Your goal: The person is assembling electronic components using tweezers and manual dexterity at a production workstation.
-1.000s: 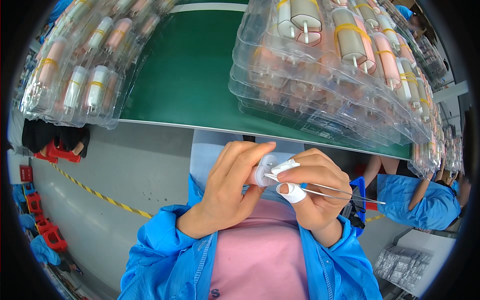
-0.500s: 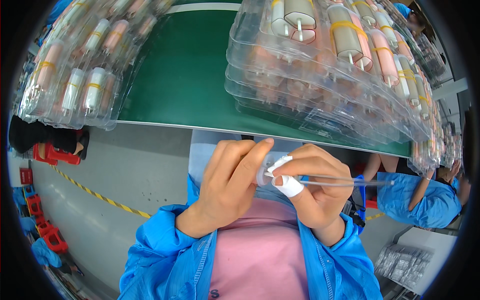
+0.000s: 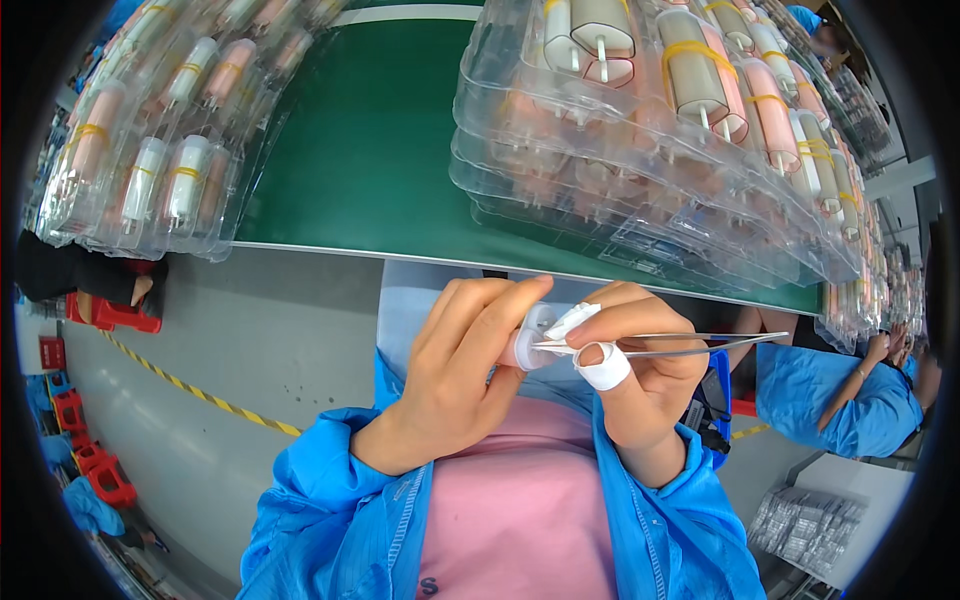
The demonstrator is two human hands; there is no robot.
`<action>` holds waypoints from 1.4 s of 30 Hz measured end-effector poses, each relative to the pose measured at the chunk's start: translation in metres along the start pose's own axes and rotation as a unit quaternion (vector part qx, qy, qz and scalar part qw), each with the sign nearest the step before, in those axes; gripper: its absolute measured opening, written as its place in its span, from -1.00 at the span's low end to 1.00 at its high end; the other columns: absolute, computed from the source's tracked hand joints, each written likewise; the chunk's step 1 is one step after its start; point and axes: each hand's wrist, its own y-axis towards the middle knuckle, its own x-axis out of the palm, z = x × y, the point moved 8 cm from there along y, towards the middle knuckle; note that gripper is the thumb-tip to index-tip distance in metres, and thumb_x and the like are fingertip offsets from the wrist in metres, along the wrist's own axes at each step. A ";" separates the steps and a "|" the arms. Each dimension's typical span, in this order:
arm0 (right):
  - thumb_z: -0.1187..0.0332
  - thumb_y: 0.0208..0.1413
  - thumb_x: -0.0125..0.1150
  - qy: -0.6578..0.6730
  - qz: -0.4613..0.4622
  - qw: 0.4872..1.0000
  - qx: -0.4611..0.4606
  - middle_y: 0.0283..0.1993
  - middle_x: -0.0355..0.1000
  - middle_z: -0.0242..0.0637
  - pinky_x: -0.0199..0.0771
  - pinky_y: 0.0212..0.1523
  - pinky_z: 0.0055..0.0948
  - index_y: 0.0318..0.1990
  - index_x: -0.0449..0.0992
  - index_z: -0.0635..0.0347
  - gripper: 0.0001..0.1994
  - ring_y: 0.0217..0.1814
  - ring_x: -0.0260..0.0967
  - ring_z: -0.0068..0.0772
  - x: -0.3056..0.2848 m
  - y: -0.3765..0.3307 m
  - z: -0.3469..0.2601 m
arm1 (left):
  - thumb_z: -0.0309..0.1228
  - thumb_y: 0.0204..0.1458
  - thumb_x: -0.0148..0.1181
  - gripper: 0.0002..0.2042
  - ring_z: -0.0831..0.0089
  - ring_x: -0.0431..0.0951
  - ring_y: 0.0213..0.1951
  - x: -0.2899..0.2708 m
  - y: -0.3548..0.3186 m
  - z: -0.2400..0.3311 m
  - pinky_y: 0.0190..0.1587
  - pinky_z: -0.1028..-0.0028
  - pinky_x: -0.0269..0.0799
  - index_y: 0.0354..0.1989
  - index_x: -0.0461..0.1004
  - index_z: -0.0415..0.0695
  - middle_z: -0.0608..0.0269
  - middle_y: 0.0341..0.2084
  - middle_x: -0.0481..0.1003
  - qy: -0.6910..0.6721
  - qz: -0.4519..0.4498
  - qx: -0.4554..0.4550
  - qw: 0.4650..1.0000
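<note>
My left hand [image 3: 455,375] is closed round a small round translucent plastic piece [image 3: 531,337], its open end turned toward my right hand. Metal tweezers [image 3: 752,341] are pinched in my right hand [image 3: 650,385], with white tape wrapped on the thumb and a forefinger. The tweezer tips reach the mouth of the plastic piece. What they touch inside is too small to make out. Both hands are held in front of my body, just short of the table edge.
A green table [image 3: 345,130] lies ahead. Stacked clear trays [image 3: 600,190] of grey and pink cylinders with yellow bands stand at right, more trays [image 3: 150,190] at left. A co-worker's blue sleeve [image 3: 800,395] shows at right. Red stools [image 3: 110,480] stand at far left.
The plastic piece has turned, showing more of its open end. My right fingers have shifted, and the tweezers' arms now look more spread at their far end.
</note>
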 end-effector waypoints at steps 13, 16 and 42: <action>0.56 -0.16 0.29 -0.008 0.035 0.999 -0.025 -0.37 0.49 -0.13 0.37 -0.38 -0.51 -0.35 0.52 0.36 -0.84 -0.37 0.41 -0.39 -0.010 -0.002 -0.008 | -0.75 -0.37 0.18 -0.43 0.13 0.40 -0.29 -0.003 0.003 0.003 -0.28 0.34 0.35 0.00 0.37 -0.31 0.03 -0.26 0.38 0.000 0.000 -0.001 1.000; 0.54 -0.17 0.31 0.002 0.059 0.998 -0.024 -0.36 0.50 -0.12 0.37 -0.36 -0.50 -0.35 0.53 0.36 -0.83 -0.36 0.40 -0.38 -0.018 -0.005 -0.010 | -0.75 -0.35 0.18 -0.43 0.13 0.41 -0.28 -0.005 0.006 0.005 -0.27 0.35 0.36 0.00 0.37 -0.30 0.03 -0.26 0.38 0.009 0.009 0.013 1.000; 0.12 0.19 -0.02 -0.129 0.310 0.924 -0.184 -0.42 0.35 -0.15 0.36 -0.38 -0.51 -0.21 0.38 0.34 -0.63 -0.41 0.33 -0.34 -0.140 -0.041 -0.063 | -0.38 0.00 0.23 -0.46 0.45 0.43 -0.27 0.014 0.009 0.008 -0.38 0.47 0.49 0.13 0.19 -0.33 0.10 -0.26 0.39 -0.453 -0.081 -0.270 0.846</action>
